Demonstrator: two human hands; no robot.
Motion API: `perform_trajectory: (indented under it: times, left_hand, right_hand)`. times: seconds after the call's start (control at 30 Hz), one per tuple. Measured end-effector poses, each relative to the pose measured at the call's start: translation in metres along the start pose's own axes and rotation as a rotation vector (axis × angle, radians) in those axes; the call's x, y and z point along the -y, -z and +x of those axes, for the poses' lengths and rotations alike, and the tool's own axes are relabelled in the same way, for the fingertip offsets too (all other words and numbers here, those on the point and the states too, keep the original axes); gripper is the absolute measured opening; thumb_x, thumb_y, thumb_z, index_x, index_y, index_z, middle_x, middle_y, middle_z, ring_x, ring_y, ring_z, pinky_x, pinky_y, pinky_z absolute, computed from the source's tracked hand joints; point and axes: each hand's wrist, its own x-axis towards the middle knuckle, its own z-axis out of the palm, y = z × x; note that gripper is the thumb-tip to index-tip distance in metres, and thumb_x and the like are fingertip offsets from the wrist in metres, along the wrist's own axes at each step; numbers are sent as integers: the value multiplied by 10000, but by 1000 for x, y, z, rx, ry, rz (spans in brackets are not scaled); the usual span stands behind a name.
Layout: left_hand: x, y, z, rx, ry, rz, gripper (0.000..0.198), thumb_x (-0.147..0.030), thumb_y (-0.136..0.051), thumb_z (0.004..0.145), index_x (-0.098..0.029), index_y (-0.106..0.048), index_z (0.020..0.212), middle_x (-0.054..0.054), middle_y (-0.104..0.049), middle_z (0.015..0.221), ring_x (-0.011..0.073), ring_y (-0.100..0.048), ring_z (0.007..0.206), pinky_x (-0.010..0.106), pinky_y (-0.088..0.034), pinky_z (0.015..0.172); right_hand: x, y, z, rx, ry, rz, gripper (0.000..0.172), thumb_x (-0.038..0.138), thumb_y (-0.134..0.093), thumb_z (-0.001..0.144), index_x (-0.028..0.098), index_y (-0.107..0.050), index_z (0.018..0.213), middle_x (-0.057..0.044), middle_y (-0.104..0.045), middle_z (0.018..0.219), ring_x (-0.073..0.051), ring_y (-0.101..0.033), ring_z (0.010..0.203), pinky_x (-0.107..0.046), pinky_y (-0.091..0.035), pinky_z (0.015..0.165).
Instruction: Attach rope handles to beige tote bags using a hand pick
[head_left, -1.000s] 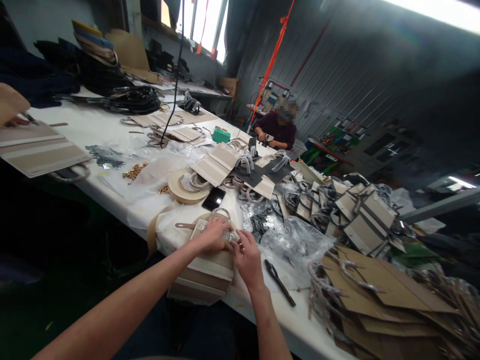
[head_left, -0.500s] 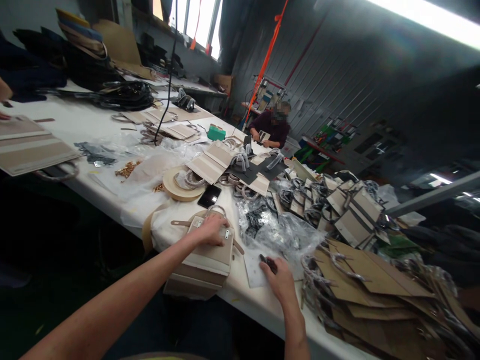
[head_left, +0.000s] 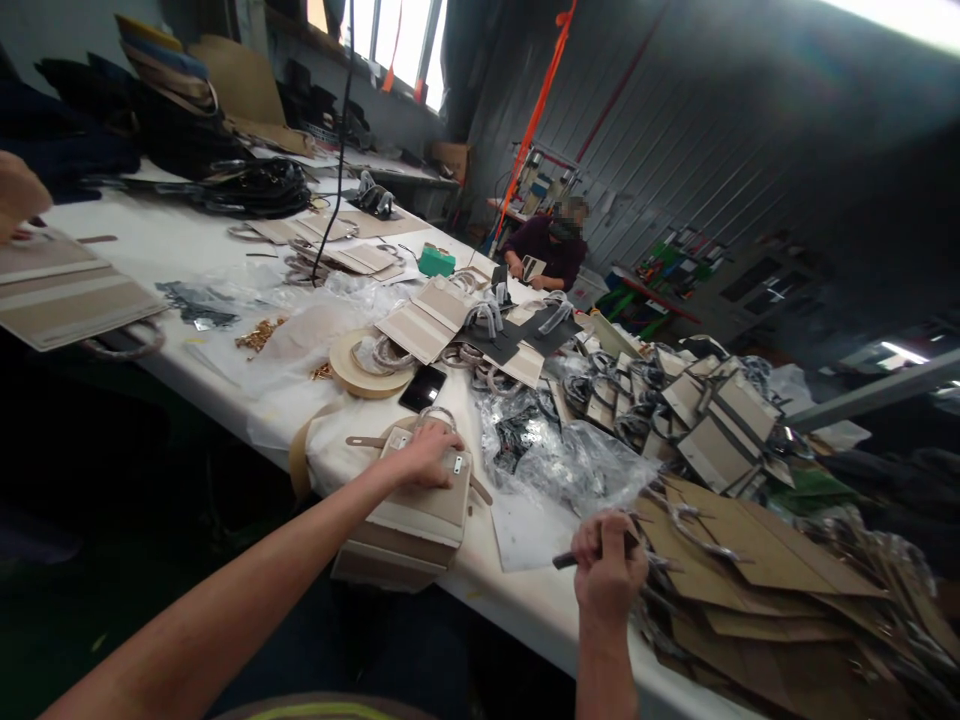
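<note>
My left hand (head_left: pixel 429 456) is on a beige bag panel (head_left: pixel 427 508) at the table's front edge, fingers bent over its upper part near the plastic-wrapped handle (head_left: pixel 436 414). A small metal plate with holes (head_left: pixel 457 464) shows beside the fingers. The panel's lower part hangs folded over the edge. Brown straps (head_left: pixel 366 441) stick out at its sides. To the right, my right hand (head_left: pixel 611 565) is closed in a fist around a dark, rod-like tool (head_left: pixel 564 560); its other end is hidden by the fingers. The hand is raised beside a white sheet (head_left: pixel 525 530).
A clear plastic bag of dark metal pieces (head_left: pixel 525 440), a phone (head_left: pixel 423 388) and a tape roll (head_left: pixel 360 375) lie beyond the panel. Brown panels (head_left: pixel 765 545) are stacked at right. One co-worker (head_left: pixel 551 250) sits across; another person's hand (head_left: pixel 21 195) is at far left.
My right hand has risen and moved right from the white sheet, turning into a fist around the dark tool. My left hand stays on the panel.
</note>
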Motion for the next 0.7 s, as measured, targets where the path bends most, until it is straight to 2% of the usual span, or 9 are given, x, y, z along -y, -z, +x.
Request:
perform_trajectory:
  times: [0.07,0.17,0.27,0.37,0.5,0.7]
  left_hand:
    - [0,0,-1,-9,-17,-8,738,-328,-938,684,-304,-747,1396,134,-591,1452,438,-528,1438,593,-435,1259]
    - [1,0,-2,-19,-38,-9,724,-321,-941,697,-303,-748,1395,128,-592,1455,423,-520,1446,576,-425,1267]
    - [1,1,-2,-16,-24,-2,741,-335,-965,688,-312,-748,1396,121,-611,1428,419,-537,1423,565,-446,1240]
    - [1,2,-2,-6,-4,-4,748,-357,-982,676,-318,-757,1389,118,-625,1395,425,-552,1398,562,-460,1221]
    - [2,2,-1,-20,-17,-26,703,-376,-984,676,-326,-781,1347,100,-650,1364,413,-572,1367,545,-465,1217]
    - [7,7,6,-1,-23,-26,692,-409,-1019,640,-329,-827,1300,94,-690,1335,407,-604,1333,510,-481,1204]
  right_hand:
    - [16,-31,4,97,-38,91,530,516,-798,1050,234,-470,742,95,-378,619,-66,-293,449,-195,-268,402]
    - [23,-88,10,233,-52,148,556,529,-807,1047,243,-452,729,103,-367,578,-63,-270,428,-197,-251,385]
    - [12,-143,13,289,-36,109,575,621,-792,1032,262,-448,742,120,-329,538,-71,-262,400,-212,-228,368]
    - [-8,-181,15,291,13,1,630,716,-729,1032,271,-427,703,98,-362,522,-89,-325,413,-239,-285,385]
    - [-31,-199,15,294,70,-129,658,760,-652,1053,272,-442,664,66,-420,523,-109,-388,451,-264,-355,429]
    - [-53,-201,14,203,6,-129,653,746,-657,1058,270,-458,658,60,-424,508,-112,-374,429,-281,-328,426]
